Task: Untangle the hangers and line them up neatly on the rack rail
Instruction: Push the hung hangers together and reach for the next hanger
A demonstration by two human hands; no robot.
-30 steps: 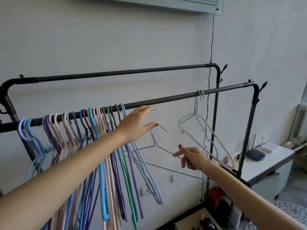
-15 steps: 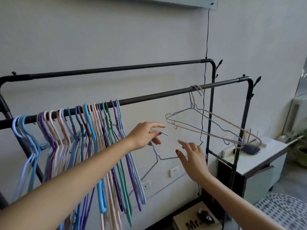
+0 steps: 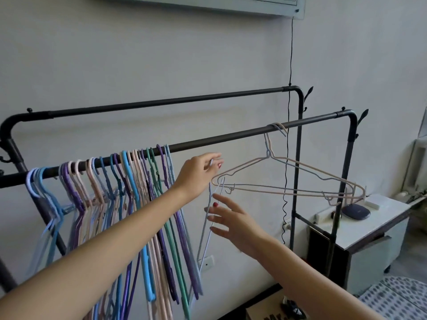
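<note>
Pale-blue wire hanger [image 3: 209,218] dangles vertically, pinched by left hand [image 3: 198,174].

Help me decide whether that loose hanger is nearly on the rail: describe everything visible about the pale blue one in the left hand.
The pale blue hanger is thin, wire-like, apparently coated. It hangs steeply, nearly edge-on, its long sides running down toward the wall socket. The left hand pinches its hook end just below the front rail; the hook is not over the rail. The right hand is open beside its shoulder; contact is unclear. It sits between the packed hangers and the two hanging further right.
</note>
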